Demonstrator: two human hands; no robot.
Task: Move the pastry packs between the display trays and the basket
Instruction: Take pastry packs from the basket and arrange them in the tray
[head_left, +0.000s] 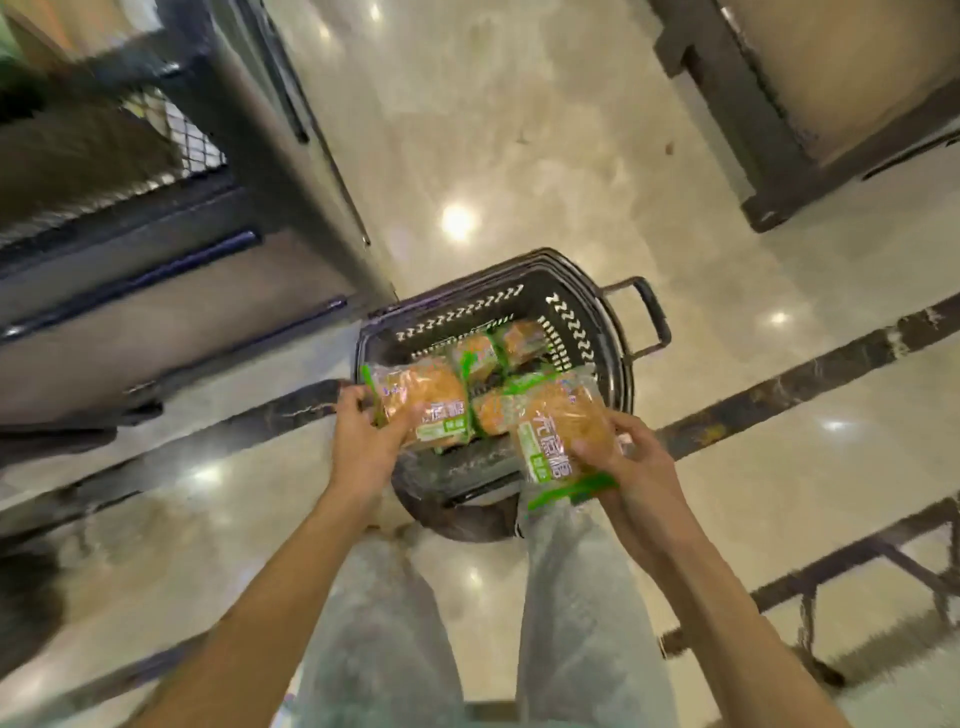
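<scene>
Between the two hands, just beyond the fingertips, a dark plastic basket (582, 322) is seen on the polished floor (519, 130), with a slotted zigzag wall and a bar handle (647, 317) on the side past the right hand. One pastry pack (423, 402) is gripped by the left hand (363, 441), fingers curled round its near end, and it is held over the basket's near-left rim. A second pastry pack (563, 434) is pinched by the right hand (636, 457), thumb on top and fingers beneath, tilted over the near-right rim. More packs (498, 353) are seen lying inside the basket, ahead of both hands.

Whether the packs are being lifted out or lowered in cannot be told from this view. Either way, a good step is judged to need a light hold: the film is thin, glossy and crinkly, and the golden, crumbed pastry inside looks soft enough to be crushed. Support under the flat underside would be wiser than a squeeze across the middle. The green-trimmed sealed ends are probably slippery, so the left hand's grip near the edge could be lost. The rim should be cleared cleanly, since the wrapper might be snagged on it.

Beside the left hand, a dark shelving unit (156, 291) with a mesh panel is seen, blurred.
</scene>
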